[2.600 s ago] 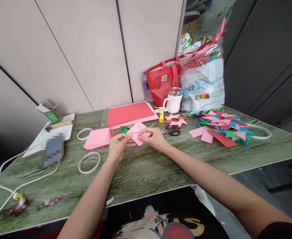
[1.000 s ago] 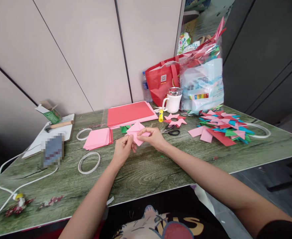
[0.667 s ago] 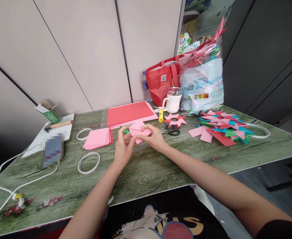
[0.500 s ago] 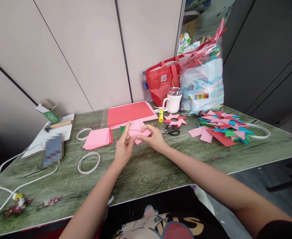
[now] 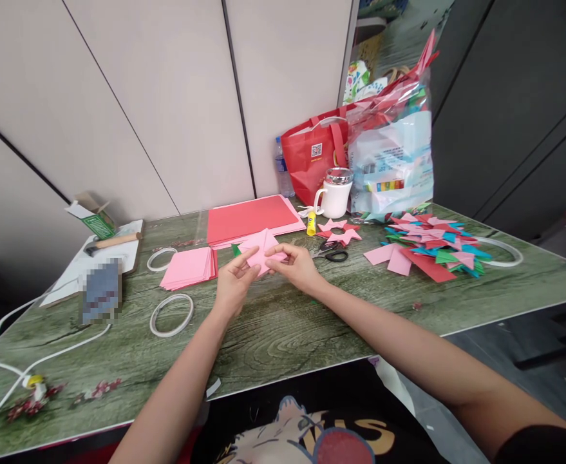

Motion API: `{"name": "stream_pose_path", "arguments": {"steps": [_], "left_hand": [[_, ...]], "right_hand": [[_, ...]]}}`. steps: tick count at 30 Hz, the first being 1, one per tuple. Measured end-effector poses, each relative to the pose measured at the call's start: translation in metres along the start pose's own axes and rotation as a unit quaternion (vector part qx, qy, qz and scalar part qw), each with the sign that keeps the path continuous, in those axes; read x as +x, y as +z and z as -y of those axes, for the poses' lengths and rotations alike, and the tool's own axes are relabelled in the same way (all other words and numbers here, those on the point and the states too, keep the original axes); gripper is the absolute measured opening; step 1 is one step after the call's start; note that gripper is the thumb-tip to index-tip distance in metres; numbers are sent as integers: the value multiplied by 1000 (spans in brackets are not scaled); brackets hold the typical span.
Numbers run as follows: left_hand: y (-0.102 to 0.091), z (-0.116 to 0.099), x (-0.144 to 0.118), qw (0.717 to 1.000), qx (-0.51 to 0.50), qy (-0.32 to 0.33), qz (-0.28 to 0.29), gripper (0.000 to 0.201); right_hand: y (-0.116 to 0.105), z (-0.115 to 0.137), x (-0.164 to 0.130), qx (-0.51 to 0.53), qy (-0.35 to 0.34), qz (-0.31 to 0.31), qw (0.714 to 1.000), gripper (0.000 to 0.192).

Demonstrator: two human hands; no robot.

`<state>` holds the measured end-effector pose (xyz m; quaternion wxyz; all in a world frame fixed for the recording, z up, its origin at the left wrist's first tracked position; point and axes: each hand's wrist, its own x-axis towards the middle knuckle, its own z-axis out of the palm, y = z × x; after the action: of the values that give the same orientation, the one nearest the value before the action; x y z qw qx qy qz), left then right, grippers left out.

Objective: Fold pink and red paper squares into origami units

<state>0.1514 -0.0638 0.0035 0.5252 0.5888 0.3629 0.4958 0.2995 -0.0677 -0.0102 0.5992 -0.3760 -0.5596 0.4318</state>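
A creased sheet of pink paper (image 5: 262,250) is held up between both hands above the table. My left hand (image 5: 234,278) pinches its left edge between thumb and fingers. My right hand (image 5: 298,267) grips the right edge the same way, thumb and forefinger close to the middle. Left of the hands lies a stack of pink paper squares (image 5: 187,267), with red ones beneath. Black-handled scissors (image 5: 335,255) rest to the right of my right hand, partly under a pink and red paper star ring (image 5: 339,232). A bit of green paper (image 5: 235,249) shows behind my left fingers.
Red and pink sheets (image 5: 248,219) lie at the back. A glue stick (image 5: 311,223), white mug (image 5: 336,193), red bag (image 5: 311,158) and clear plastic bag (image 5: 393,154) stand behind. Folded paper pieces (image 5: 432,241) are heaped right. Tape rolls (image 5: 171,316) and a hammer (image 5: 113,243) lie left.
The pink paper has been turned and its creased face now shows more fully. My left fingers, raised before, have come down onto its edge.
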Motion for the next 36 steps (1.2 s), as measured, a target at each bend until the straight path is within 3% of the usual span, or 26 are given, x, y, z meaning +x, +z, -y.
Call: {"name": "stream_pose_path", "arguments": {"steps": [11,23,36], "left_hand": [[1,-3,-1,998,-61,-15,31,54],[1,-7,0,998,-51,-38,26,43],[0,-7,-1,999,3,-19,37,56]], "right_hand": [[-2,3,0,0,7,-15,1000,28],[-5,-1,2,-23,4,-21,1000,30],[-5,-2,4,17,16,-23,999,26]]}}
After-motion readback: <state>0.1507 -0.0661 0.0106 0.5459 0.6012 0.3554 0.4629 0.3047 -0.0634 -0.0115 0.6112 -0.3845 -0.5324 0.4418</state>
